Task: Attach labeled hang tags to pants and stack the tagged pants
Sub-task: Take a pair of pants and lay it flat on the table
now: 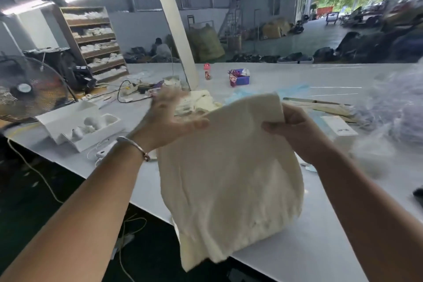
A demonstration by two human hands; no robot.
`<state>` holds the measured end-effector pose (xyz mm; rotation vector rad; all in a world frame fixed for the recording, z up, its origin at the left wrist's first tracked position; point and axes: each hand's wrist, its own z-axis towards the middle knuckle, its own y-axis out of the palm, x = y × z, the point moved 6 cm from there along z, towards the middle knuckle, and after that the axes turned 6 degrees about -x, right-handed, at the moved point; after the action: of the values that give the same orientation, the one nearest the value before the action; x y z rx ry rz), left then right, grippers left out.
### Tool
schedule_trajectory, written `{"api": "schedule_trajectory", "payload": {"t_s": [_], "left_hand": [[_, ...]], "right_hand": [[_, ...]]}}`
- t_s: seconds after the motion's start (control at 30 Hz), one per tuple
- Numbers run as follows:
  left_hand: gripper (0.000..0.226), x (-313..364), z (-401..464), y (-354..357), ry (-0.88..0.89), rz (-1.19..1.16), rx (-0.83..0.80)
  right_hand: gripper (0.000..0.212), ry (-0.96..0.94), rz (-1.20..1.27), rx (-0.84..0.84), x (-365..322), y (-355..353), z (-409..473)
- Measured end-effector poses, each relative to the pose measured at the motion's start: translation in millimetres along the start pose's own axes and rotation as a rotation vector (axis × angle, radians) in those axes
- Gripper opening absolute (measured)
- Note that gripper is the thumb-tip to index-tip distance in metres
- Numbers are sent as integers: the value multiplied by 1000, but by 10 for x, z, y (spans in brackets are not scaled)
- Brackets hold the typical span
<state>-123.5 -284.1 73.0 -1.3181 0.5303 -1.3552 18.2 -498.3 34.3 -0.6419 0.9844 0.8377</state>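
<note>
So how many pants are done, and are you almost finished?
Can't count them. A cream pile lies behind the left hand, maybe finished ones. Right now the right hand grips a cream pair of pants held above the table; the left hand is blurred. No tag shows on it, so tagging and stacking remain.

White table (297,247) with open tray (75,126), purple box (239,77), cream garments (201,101)

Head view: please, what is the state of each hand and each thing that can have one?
cream pants: held up, lower end hanging over the table edge
right hand: grips the pants' top corner
left hand: blurred, grip unclear
white tray: open, holding white pieces
fan: running or not, unclear
</note>
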Motion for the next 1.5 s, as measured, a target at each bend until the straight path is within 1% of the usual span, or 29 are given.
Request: {"api": "schedule_trajectory", "payload": {"t_s": [0.07, 0.1, 0.13, 0.17, 0.23, 0.27, 0.33, 0.37, 0.4, 0.43, 0.5, 0.57, 0.63, 0.73, 0.83, 0.9, 0.97, 1.0, 1.07, 1.1, 1.13, 1.17, 1.2, 1.27, 1.3, 1.33, 1.37, 1.43, 1.5], "left_hand": [[86, 323, 34, 309, 24, 26, -307], [82, 457, 36, 438, 28, -3, -397], [74, 548, 52, 556, 24, -53, -449], [60, 630, 63, 674, 21, -133, -485], [24, 773, 108, 882, 20, -302, -539], [19, 853, 129, 949, 13, -368, -543], [27, 1014, 192, 1056, -30, -517, -528], [30, 1127, 231, 1095, -46, -620, -525], [32, 1270, 278, 1121, -47, -731, -525], [30, 1445, 328, 1132, -33, -832, -522], [19, 1859, 418, 1142, 22, -961, -510], [12, 2297, 497, 1156, 105, -1051, -484], [12, 2649, 545, 1100, 185, -1171, -443], [29, 2831, 660, 856, 224, -1412, -364], [43, 2588, 864, 570, 226, -1577, -235], [41, 2231, 977, 481, 156, -1559, -95], [30, 1725, 982, 560, 9, -1426, 52], [27, 1439, 951, 673, -61, -1357, 95], [26, 872, 883, 1029, -157, -1283, 102], [26, 564, 863, 1247, -211, -1203, 96], [26, 254, 848, 1480, -273, -1058, 72], [24, -46, 824, 1741, -333, -888, 1], [25, -317, 774, 2028, -391, -741, -122], [27, -803, 607, 2564, -502, -549, -368], [29, -993, 522, 2754, -529, -474, -422], [33, -1134, 469, 2895, -525, -414, -441], [34, -1210, 440, 3010, -487, -394, -450], [25, -1143, 433, 3207, -353, -435, -536], [19, -958, 444, 3386, -195, -392, -646]], "right_hand": [[48, 18, -9, -35, -3, 26, -67], [50, 23, -1, -47, -8, 7, -105], [52, 34, 8, -47, -17, -33, -149], [53, 49, 3, -21, -16, -102, -200], [49, 68, -80, 126, 27, -298, -327], [43, 89, -192, 259, 63, -441, -402], [22, 173, -455, 549, 123, -719, -622], [23, 215, -509, 646, 149, -802, -756], [29, 238, -510, 687, 180, -849, -880], [32, 254, -501, 692, 209, -872, -985], [24, 253, -480, 677, 211, -872, -1156], [13, 202, -415, 693, 115, -892, -1292], [14, 117, -341, 741, -110, -969, -1407], [20, -3, -322, 807, -475, -1077, -1515], [26, -59, -522, 840, -694, -1088, -1445], [24, -68, -723, 811, -715, -1048, -1290], [24, -48, -885, 764, -587, -983, -1117], [26, -29, -929, 735, -459, -936, -1037], [28, -8, -1012, 684, -84, -803, -920], [25, 19, -1084, 642, 163, -725, -872], [21, 92, -1170, 559, 488, -647, -833], [21, 243, -1246, 424, 895, -567, -813], [25, 437, -1274, 273, 1345, -489, -855], [39, 798, -1226, -17, 2195, -316, -1130], [45, 873, -1197, -101, 2474, -224, -1255], [50, 901, -1174, -116, 2645, -160, -1335], [52, 907, -1160, -86, 2744, -131, -1381], [51, 869, -1164, -43, 2825, -124, -1358], [50, 834, -1182, -28, 2837, -112, -1299]]}}
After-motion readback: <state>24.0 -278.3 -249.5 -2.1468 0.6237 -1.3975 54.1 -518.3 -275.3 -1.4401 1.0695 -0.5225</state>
